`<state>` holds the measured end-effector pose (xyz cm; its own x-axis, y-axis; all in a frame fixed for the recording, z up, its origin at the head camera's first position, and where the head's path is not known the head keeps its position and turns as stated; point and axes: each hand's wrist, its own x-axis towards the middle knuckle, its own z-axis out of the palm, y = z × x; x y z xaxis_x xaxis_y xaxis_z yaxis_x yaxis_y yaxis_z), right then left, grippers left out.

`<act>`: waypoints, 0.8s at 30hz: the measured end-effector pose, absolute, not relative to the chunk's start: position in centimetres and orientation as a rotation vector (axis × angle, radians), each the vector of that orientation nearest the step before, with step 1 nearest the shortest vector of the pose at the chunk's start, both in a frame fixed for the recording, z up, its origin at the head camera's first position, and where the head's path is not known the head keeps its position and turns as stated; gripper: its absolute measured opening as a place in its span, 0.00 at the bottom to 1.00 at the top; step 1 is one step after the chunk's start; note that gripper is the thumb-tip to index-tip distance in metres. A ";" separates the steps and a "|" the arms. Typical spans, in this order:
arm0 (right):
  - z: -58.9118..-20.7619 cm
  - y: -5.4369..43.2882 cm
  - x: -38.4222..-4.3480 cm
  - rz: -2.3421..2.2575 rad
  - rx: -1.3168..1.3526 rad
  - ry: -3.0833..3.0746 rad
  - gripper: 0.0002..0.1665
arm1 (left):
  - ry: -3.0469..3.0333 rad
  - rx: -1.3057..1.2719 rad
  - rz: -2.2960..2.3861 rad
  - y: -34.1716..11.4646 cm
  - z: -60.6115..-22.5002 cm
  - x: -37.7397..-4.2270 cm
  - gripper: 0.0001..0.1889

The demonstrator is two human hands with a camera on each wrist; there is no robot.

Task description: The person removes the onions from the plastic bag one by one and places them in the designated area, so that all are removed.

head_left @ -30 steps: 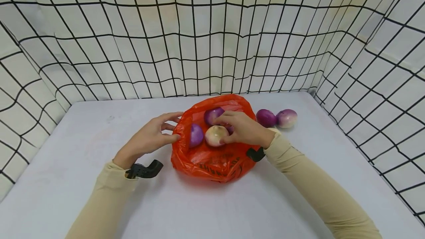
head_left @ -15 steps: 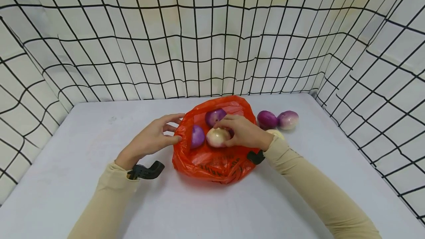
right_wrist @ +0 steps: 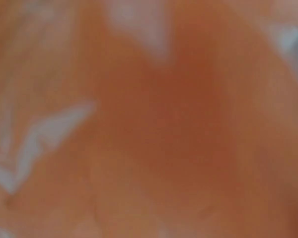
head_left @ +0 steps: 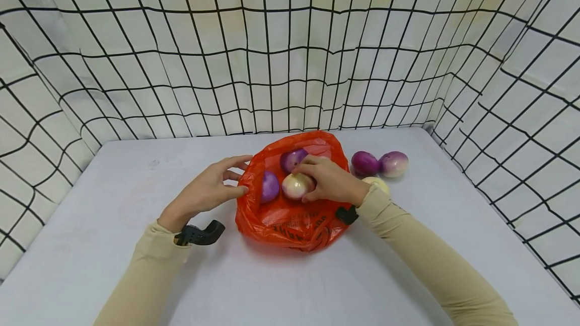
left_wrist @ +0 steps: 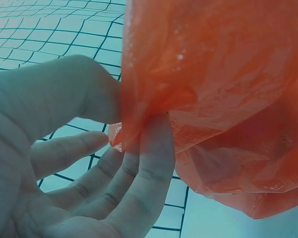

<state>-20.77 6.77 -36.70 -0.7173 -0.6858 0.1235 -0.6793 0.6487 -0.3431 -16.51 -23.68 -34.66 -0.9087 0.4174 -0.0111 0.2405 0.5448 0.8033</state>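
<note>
A red plastic bag [head_left: 294, 233] with dark print lies on the table, its mouth spread wide. My left hand [head_left: 208, 187] pinches the left edge of that mouth; in the left wrist view the thumb and fingers [left_wrist: 156, 158] hold the thin film between them. Inside the bag, my right hand [head_left: 331, 180] grips a pale onion [head_left: 296, 186] with a purplish lower side. A purple onion [head_left: 270, 186] sits left of it, partly behind the bag's edge, and another purple onion [head_left: 292, 159] lies behind. Blurred orange-red film [right_wrist: 179, 124] fills the right wrist view.
Right of the bag, a dark purple onion [head_left: 364, 163] and a white-and-purple onion [head_left: 394, 164] lie side by side on the white table [head_left: 226, 286]. A pale yellow onion [head_left: 377, 183] is partly hidden by the right sleeve. Black netting [head_left: 267, 54] encloses the back and sides.
The head view has shifted slightly. My right fingers have settled round the pale onion, which has hardly moved. The left hand keeps its hold on the bag's edge.
</note>
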 end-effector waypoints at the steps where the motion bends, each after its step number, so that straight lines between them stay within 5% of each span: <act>1: -36.7 6.8 -20.7 -0.575 -1.174 2.839 0.32 | 2.581 0.558 1.295 -23.7 -34.6 -16.5 0.37; 24: -34.6 7.1 -19.3 -0.577 -1.240 2.835 0.31 | 2.599 0.580 1.281 -23.6 -34.4 -16.2 0.37</act>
<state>-19.27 7.08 -34.57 -0.6896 -0.7086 0.1498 -0.7107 0.6224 -0.3279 -16.22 -23.56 -34.44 -0.9064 0.4224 0.0055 0.2616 0.5510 0.7925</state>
